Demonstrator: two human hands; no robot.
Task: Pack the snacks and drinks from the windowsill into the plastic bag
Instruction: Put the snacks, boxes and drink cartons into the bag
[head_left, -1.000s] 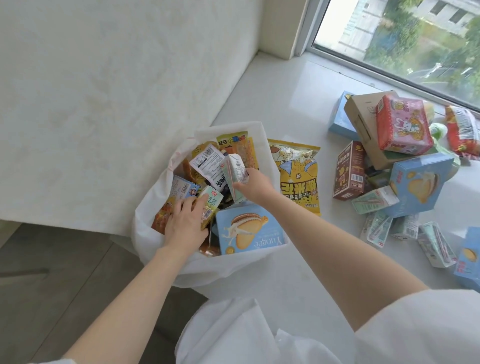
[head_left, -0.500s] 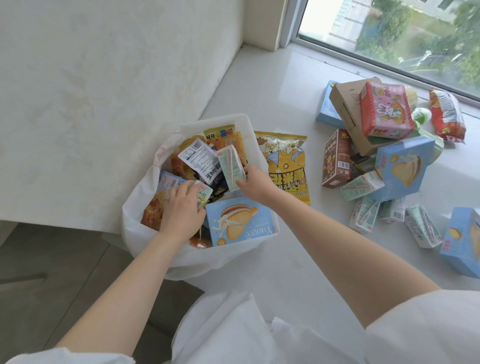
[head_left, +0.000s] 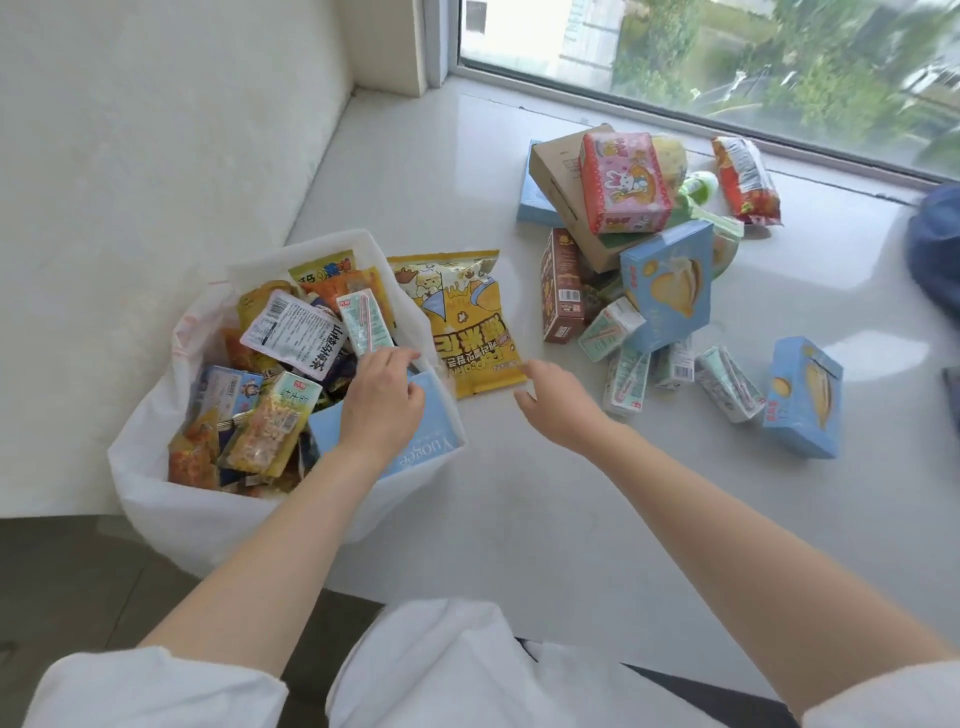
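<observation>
The white plastic bag (head_left: 171, 499) sits at the edge of the windowsill (head_left: 467, 197), stuffed with snack packs. The left hand (head_left: 382, 400) is inside the bag, on top of a light blue cookie box (head_left: 431, 441), and its fingers reach toward a mint green drink carton (head_left: 366, 322) that stands up in the bag. I cannot tell if the fingers pinch anything. The right hand (head_left: 558, 405) hangs over the sill with fingers loose and spread, holding nothing. Its fingertips are just beside the bottom corner of a yellow popcorn bag (head_left: 462, 322), which lies flat right next to the plastic bag at 3 o'clock. Farther toward 3 o'clock is a messy pile: a brown cardboard box (head_left: 558, 176), a pink bunny pack (head_left: 623, 182) on top of it, a brown snack box (head_left: 561, 286), another blue cookie box (head_left: 670, 286), and small drink cartons (head_left: 626, 379) lying about. One more blue box (head_left: 802, 397) lies apart at the far right, and a red snack bag (head_left: 745, 179) lies near the window (head_left: 727, 62).
</observation>
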